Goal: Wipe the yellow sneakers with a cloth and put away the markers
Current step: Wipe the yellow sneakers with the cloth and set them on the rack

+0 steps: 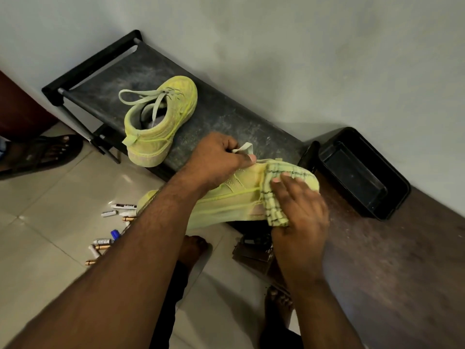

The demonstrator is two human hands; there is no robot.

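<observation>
markers [114,224]: partly behind forearm | held sneaker [226,200]: heel under cloth [276,195]

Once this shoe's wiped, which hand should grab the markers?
Left, probably. The markers lie on the floor tiles on the left, beside the left forearm. The left hand only steadies the sneaker; the right hand presses the cloth.

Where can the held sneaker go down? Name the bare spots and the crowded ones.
Bare: the rack top between the other sneaker and the black bin, and the wooden top right of the right hand. Crowded: the floor under the left forearm, strewn with markers.
</observation>
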